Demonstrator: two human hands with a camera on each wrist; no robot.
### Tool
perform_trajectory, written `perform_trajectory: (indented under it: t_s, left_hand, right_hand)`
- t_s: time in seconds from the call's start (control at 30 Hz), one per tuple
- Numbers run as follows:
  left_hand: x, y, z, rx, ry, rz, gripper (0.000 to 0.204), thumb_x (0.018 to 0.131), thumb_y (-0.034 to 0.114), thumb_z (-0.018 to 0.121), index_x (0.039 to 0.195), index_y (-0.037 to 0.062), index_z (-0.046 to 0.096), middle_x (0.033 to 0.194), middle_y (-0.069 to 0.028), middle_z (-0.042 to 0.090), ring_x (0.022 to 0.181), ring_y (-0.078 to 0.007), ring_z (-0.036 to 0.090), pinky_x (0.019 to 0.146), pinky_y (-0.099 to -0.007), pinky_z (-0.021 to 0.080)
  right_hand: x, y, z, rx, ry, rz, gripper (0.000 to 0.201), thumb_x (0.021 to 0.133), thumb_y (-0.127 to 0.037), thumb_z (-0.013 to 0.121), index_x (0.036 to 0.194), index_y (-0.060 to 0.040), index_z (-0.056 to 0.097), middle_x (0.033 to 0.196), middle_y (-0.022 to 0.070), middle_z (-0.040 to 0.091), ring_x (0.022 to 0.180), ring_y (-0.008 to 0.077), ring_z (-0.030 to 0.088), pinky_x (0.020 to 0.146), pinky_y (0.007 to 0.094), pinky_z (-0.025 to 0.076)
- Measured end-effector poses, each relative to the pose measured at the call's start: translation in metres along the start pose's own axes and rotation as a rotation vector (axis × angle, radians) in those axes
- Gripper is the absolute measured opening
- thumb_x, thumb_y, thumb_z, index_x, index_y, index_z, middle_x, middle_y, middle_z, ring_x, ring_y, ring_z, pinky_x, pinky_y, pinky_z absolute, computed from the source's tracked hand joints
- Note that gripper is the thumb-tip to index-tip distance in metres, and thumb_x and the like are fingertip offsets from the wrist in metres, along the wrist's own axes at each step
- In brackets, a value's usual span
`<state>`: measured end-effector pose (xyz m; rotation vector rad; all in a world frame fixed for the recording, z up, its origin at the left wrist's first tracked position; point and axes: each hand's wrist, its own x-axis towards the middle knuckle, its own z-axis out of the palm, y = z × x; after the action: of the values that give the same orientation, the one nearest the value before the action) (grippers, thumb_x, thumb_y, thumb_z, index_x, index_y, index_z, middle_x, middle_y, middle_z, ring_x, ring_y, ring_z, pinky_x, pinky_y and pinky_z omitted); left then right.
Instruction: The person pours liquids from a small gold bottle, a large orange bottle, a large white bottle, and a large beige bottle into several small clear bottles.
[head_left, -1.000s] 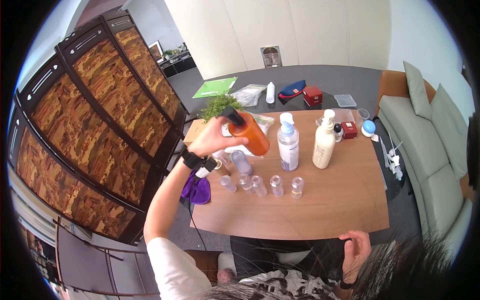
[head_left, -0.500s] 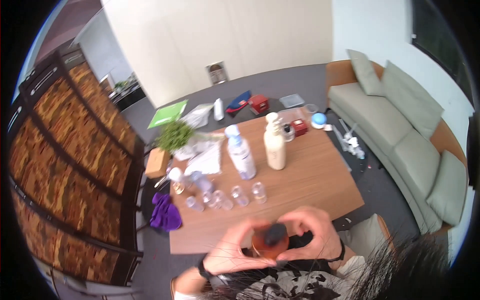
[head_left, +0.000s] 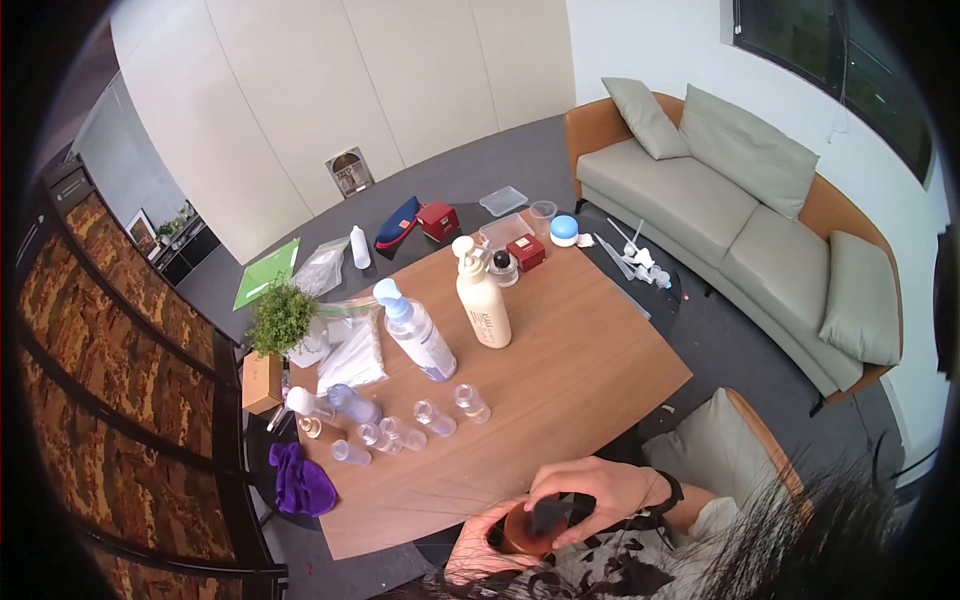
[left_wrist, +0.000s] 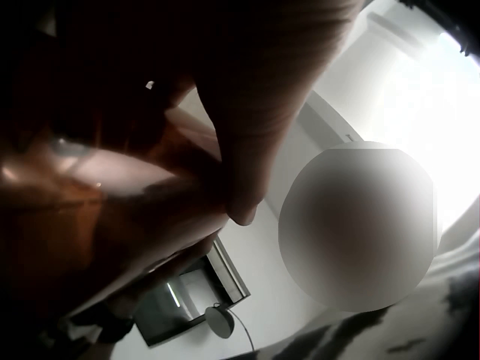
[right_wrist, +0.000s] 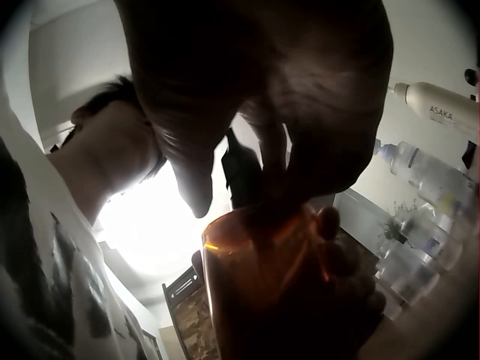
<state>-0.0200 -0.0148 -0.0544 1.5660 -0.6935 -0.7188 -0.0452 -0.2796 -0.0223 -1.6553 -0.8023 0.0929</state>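
Observation:
An orange translucent bottle (head_left: 522, 538) with a black top (head_left: 550, 513) is held low in front of the person's body, at the table's near edge. The left hand (head_left: 482, 548) grips its body; the left wrist view shows this hand (left_wrist: 259, 112) against the shiny orange side (left_wrist: 75, 225). From above, the right hand (head_left: 605, 490) curls its fingers and thumb round the black top. In the right wrist view, that hand (right_wrist: 262, 90) hangs over the bottle (right_wrist: 251, 292), the dark top (right_wrist: 241, 176) between its fingers. Whether the top is loose cannot be told.
On the wooden table (head_left: 590, 350) stand a cream pump bottle (head_left: 483, 305), a clear bottle with a blue top (head_left: 418, 335) and several small clear bottles (head_left: 436, 418). A plant (head_left: 283, 318) and a purple cloth (head_left: 302, 482) are at the left, a sofa (head_left: 690, 195) at the right.
The orange bottle has come down from above the table to the body. The right hand has risen from the lap and now holds its black top. The head view has swung right.

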Motion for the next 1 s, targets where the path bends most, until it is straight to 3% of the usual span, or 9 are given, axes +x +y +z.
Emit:
perform_trajectory:
  t_s: [0.1, 0.2, 0.27, 0.33, 0.4, 0.53, 0.63, 0.8, 1.0]
  left_hand:
    - [-0.003, -0.004, -0.001, -0.011, 0.030, -0.019, 0.085, 0.069, 0.014, 0.104, 0.144, 0.0033, 0.065, 0.136, -0.0105, 0.071, 0.128, -0.0206, 0.066, 0.115, -0.0390, 0.048]
    - [-0.006, -0.009, 0.000, -0.152, 0.082, -0.065, 0.088, 0.069, 0.015, 0.103, 0.147, 0.0039, 0.064, 0.137, -0.0098, 0.071, 0.129, -0.0199, 0.065, 0.117, -0.0386, 0.047]
    - [-0.007, -0.023, 0.000, -0.236, 0.121, -0.054, 0.089, 0.069, 0.016, 0.103, 0.148, 0.0043, 0.064, 0.137, -0.0093, 0.072, 0.129, -0.0193, 0.065, 0.118, -0.0379, 0.046]
    - [-0.008, -0.031, 0.001, -0.227, 0.182, -0.011, 0.095, 0.067, 0.031, 0.104, 0.147, 0.0026, 0.063, 0.135, -0.0101, 0.072, 0.129, -0.0205, 0.065, 0.116, -0.0383, 0.047]
    - [-0.008, -0.031, 0.004, -0.278, 0.256, -0.047, 0.108, 0.062, 0.052, 0.105, 0.145, -0.0019, 0.062, 0.134, -0.0118, 0.072, 0.128, -0.0220, 0.066, 0.113, -0.0392, 0.049]
    - [-0.008, -0.036, 0.003, -0.170, 0.341, -0.028, 0.109, 0.063, 0.051, 0.105, 0.147, -0.0019, 0.060, 0.133, -0.0121, 0.072, 0.127, -0.0215, 0.066, 0.113, -0.0395, 0.049]
    - [-0.008, -0.034, 0.002, -0.146, 0.373, 0.049, 0.091, 0.067, 0.024, 0.104, 0.146, 0.0059, 0.065, 0.136, -0.0115, 0.072, 0.129, -0.0246, 0.067, 0.116, -0.0400, 0.048]
    - [-0.012, -0.037, -0.001, -0.116, 0.378, 0.028, 0.093, 0.064, 0.023, 0.106, 0.146, 0.0061, 0.065, 0.137, -0.0119, 0.072, 0.130, -0.0245, 0.067, 0.115, -0.0404, 0.049]
    - [-0.024, -0.036, -0.004, -0.201, 0.331, 0.019, 0.096, 0.065, 0.020, 0.106, 0.147, 0.0022, 0.060, 0.137, -0.0161, 0.069, 0.131, -0.0275, 0.066, 0.116, -0.0438, 0.049]
  right_hand:
    - [0.002, 0.011, 0.005, -0.038, 0.037, -0.010, 0.046, 0.086, -0.020, 0.094, 0.122, -0.0048, 0.070, 0.118, 0.0116, 0.071, 0.104, 0.0270, 0.072, 0.090, 0.0351, 0.057]
    - [-0.001, 0.001, -0.018, 0.015, 0.253, 0.011, 0.042, 0.081, -0.014, 0.097, 0.113, -0.0053, 0.071, 0.112, 0.0105, 0.073, 0.102, 0.0230, 0.072, 0.088, 0.0349, 0.056]
    - [-0.010, -0.001, -0.029, 0.307, 0.381, 0.060, 0.053, 0.081, -0.001, 0.094, 0.125, -0.0053, 0.066, 0.119, 0.0096, 0.071, 0.113, 0.0211, 0.070, 0.098, 0.0361, 0.055]
    - [-0.011, -0.006, -0.037, 0.435, 0.512, 0.078, 0.063, 0.077, 0.005, 0.094, 0.131, -0.0039, 0.062, 0.117, 0.0121, 0.072, 0.112, 0.0215, 0.071, 0.097, 0.0372, 0.057]
    - [-0.011, 0.000, -0.048, 0.273, 0.502, -0.012, 0.066, 0.075, 0.003, 0.096, 0.131, -0.0031, 0.061, 0.114, 0.0129, 0.073, 0.110, 0.0225, 0.072, 0.094, 0.0369, 0.058]
    - [-0.017, 0.004, -0.053, 0.238, 0.565, -0.008, 0.062, 0.073, 0.000, 0.098, 0.124, -0.0039, 0.063, 0.113, 0.0127, 0.073, 0.107, 0.0225, 0.073, 0.093, 0.0353, 0.058]
    - [-0.021, 0.006, -0.054, 0.204, 0.673, -0.027, 0.058, 0.073, -0.006, 0.099, 0.118, -0.0044, 0.063, 0.112, 0.0124, 0.073, 0.104, 0.0215, 0.072, 0.092, 0.0337, 0.057]
    - [-0.034, 0.007, -0.071, 0.020, 0.832, -0.005, 0.052, 0.080, -0.019, 0.096, 0.117, -0.0047, 0.062, 0.111, 0.0096, 0.072, 0.103, 0.0174, 0.069, 0.092, 0.0320, 0.055]
    - [-0.077, 0.032, -0.177, -0.213, 1.227, 0.083, 0.037, 0.093, -0.014, 0.086, 0.121, -0.0055, 0.064, 0.112, 0.0035, 0.069, 0.096, 0.0073, 0.062, 0.085, 0.0227, 0.050]
